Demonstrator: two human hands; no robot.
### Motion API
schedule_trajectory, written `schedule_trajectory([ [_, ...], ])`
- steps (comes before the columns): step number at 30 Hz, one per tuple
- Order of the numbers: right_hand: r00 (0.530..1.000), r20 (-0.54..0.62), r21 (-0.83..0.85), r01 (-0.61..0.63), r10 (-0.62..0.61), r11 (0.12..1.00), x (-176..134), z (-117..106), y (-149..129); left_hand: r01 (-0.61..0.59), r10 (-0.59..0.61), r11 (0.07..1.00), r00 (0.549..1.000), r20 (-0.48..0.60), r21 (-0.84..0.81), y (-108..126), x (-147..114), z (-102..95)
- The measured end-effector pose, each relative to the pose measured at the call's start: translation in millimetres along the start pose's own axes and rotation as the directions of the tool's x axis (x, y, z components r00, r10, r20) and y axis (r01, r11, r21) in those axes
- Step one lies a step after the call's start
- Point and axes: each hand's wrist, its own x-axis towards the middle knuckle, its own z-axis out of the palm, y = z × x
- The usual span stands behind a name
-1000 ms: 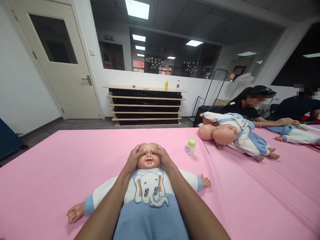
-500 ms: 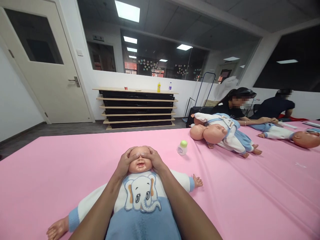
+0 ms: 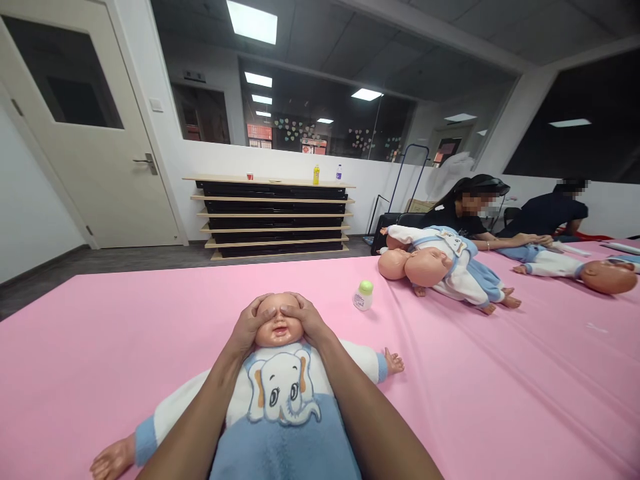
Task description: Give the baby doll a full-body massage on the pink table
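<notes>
A baby doll [image 3: 281, 393] lies on its back on the pink-covered table [image 3: 465, 393], head away from me, dressed in white and blue with an elephant on the chest. My left hand [image 3: 251, 321] cups one side of its head, and my right hand [image 3: 308, 319] cups the other. Both thumbs rest across the doll's eyes, which are hidden beneath them. My fingers curve round the sides of the head, and its mouth shows between my wrists. The doll's arms stretch out to either side. To the right of the head stands a small white bottle with a green cap [image 3: 363, 296].
Several more dolls [image 3: 440, 267] are piled at the table's right far side, with another doll [image 3: 595, 275] farther right. A person in a dark cap [image 3: 467, 207] sits behind them; a second person [image 3: 550, 212] sits beyond. Stacked folded tables [image 3: 273, 217] stand by the wall.
My hands keep the same hold on the doll's head, thumbs over the eyes. The whole view has shifted very slightly; nothing else visibly moves.
</notes>
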Motion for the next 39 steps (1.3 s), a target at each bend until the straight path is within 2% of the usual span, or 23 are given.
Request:
schedule_trajectory([
  [8,0.998,-0.040,-0.076,0.036,-0.040,0.996,2.6,-1.3,5.3,0.002,-0.002,1.000,1.000,-0.012,-0.025,2.3,-0.6,3.0],
  [18,0.997,0.009,0.015,0.071,-0.071,0.997,2.6,-4.4,3.9,0.001,-0.004,0.996,1.000,-0.024,-0.087,2.9,-2.5,3.5],
  [22,0.999,0.008,-0.046,0.040,-0.040,0.998,0.4,-3.7,3.0,0.015,-0.015,0.998,1.000,-0.001,-0.055,2.0,-1.6,2.1],
  [27,0.998,-0.032,-0.094,0.046,-0.049,0.995,0.3,-1.6,3.9,0.037,-0.038,0.999,0.999,-0.023,-0.026,3.0,-0.9,2.6],
  [39,0.999,-0.004,-0.010,0.045,-0.045,0.999,1.9,-3.7,3.9,0.028,-0.027,0.994,1.000,0.010,-0.105,2.1,-2.2,1.2],
])
